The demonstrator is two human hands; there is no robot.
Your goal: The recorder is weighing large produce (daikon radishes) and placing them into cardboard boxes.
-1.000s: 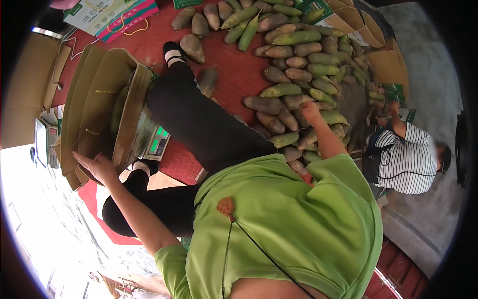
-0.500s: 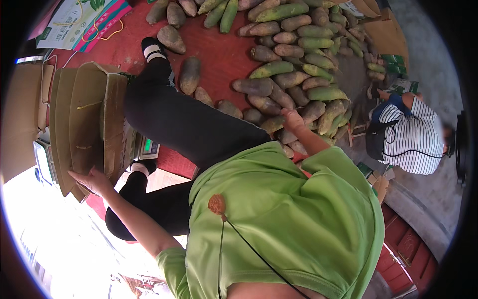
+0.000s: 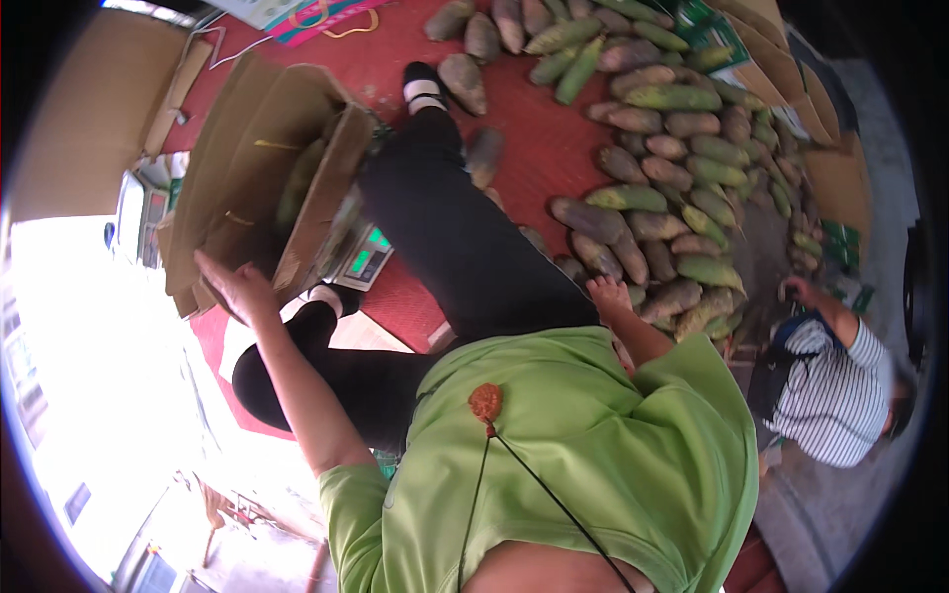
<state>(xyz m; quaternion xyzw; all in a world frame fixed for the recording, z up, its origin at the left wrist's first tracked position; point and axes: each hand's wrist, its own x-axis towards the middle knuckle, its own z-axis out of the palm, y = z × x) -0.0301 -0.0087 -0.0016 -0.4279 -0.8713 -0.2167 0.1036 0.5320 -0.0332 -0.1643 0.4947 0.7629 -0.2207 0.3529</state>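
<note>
My left hand (image 3: 240, 289) is at the near rim of an upright open cardboard box (image 3: 222, 163), its fingers stretched out and touching the cardboard. A greenish radish (image 3: 300, 183) shows inside the box. Beside the box is a scale (image 3: 364, 255) with a lit green display. My right hand (image 3: 608, 295) is at the near edge of a heap of large green and purplish-brown radishes (image 3: 652, 227). Its fingers are apart over the nearest ones. The palm is hidden, and I see no radish held in it.
My black-trousered leg (image 3: 465, 237) stretches across the red floor covering (image 3: 395, 59) between box and heap. Several loose radishes (image 3: 462, 81) lie near my far foot. At the right crouches a person in a striped shirt (image 3: 830, 395). Another cardboard box (image 3: 79, 119) stands far left.
The whole view has shifted, moving the scene rightward. My right hand has moved slightly left along the heap. My left hand stays at the box rim. The other person has raised an arm.
</note>
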